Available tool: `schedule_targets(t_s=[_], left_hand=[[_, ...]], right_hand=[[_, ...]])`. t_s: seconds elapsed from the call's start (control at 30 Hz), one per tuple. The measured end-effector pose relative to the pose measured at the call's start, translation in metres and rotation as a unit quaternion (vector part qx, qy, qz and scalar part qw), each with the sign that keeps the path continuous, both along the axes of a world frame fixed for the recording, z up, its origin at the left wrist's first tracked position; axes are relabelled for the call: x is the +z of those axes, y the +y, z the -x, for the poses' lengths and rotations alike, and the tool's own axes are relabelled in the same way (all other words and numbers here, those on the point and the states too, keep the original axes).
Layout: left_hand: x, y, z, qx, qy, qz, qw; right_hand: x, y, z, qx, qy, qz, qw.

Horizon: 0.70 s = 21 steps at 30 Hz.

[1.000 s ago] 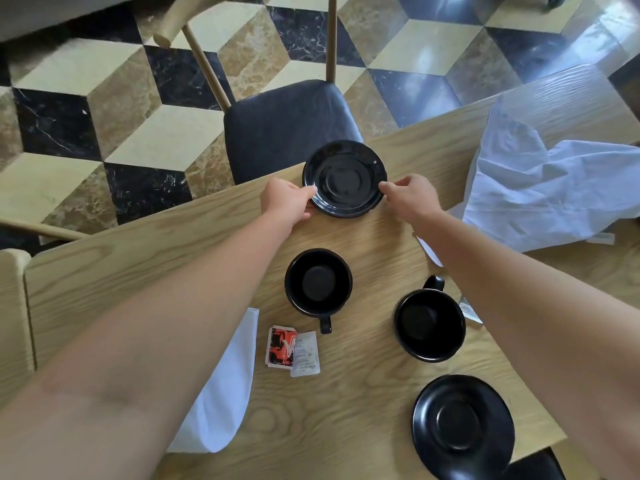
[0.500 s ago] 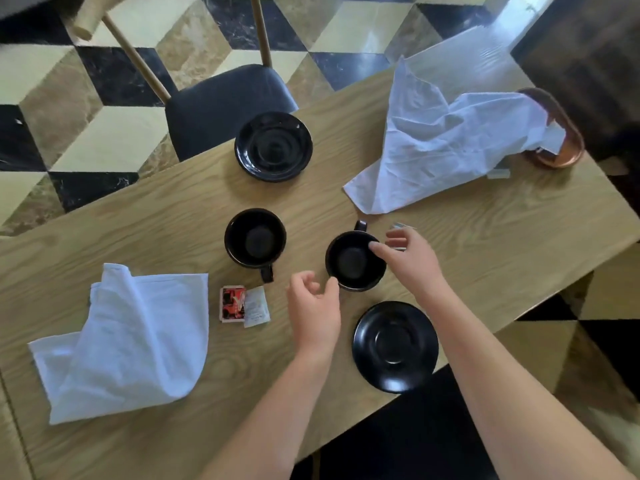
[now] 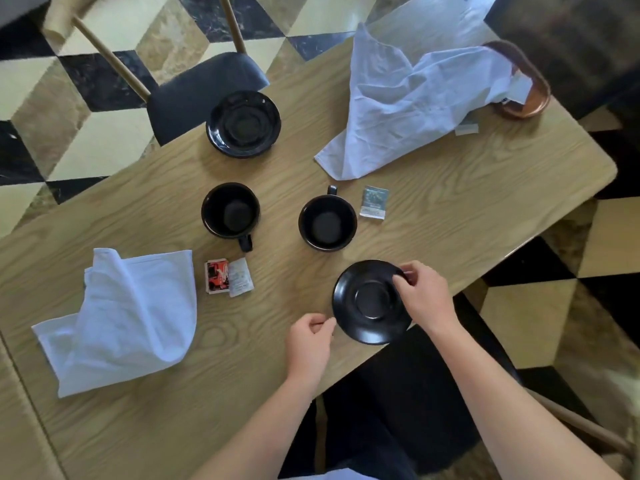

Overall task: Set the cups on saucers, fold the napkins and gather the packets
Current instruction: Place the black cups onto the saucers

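Two black cups stand bare on the wooden table (image 3: 450,202): the left cup (image 3: 230,211) and the right cup (image 3: 327,223). The near saucer (image 3: 370,303) lies at the table's front edge, partly overhanging it. My right hand (image 3: 424,296) pinches its right rim. My left hand (image 3: 310,344) has thumb and forefinger curled at its left rim. The far saucer (image 3: 242,124) sits empty at the back edge. Two crumpled white napkins lie unfolded, the left napkin (image 3: 121,317) and the right napkin (image 3: 408,109). A red packet (image 3: 217,277), a white packet (image 3: 240,277) and a green packet (image 3: 374,201) lie loose.
A copper tray (image 3: 526,88) stands at the back right, partly under the right napkin, with another packet (image 3: 467,128) just in front of it. A dark-seated chair (image 3: 204,91) is tucked in behind the far saucer. The patterned floor drops away beyond the table's right corner.
My hands left the far saucer, passed by the right cup and now sit at the near saucer's rim. The view has pulled back toward me, and the green packet is uncovered.
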<state>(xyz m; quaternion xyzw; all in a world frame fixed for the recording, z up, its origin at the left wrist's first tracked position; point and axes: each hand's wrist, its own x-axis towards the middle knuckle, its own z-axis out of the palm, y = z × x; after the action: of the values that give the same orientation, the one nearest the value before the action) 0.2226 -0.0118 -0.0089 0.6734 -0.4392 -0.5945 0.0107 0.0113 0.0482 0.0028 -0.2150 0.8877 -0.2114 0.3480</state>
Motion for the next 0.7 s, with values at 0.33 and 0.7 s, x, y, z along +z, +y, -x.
schedule_targets(t_s=[0.33, 0.7], left_hand=[[-0.007, 0.001, 0.000, -0.010, 0.009, -0.006, 1.000], [0.027, -0.114, 0.045, 0.120, 0.161, -0.017, 0.980]], right_hand=[[-0.013, 0.017, -0.005, -0.030, -0.041, 0.022, 0.998], [0.031, -0.114, 0.012, -0.048, -0.179, 0.125, 0.975]])
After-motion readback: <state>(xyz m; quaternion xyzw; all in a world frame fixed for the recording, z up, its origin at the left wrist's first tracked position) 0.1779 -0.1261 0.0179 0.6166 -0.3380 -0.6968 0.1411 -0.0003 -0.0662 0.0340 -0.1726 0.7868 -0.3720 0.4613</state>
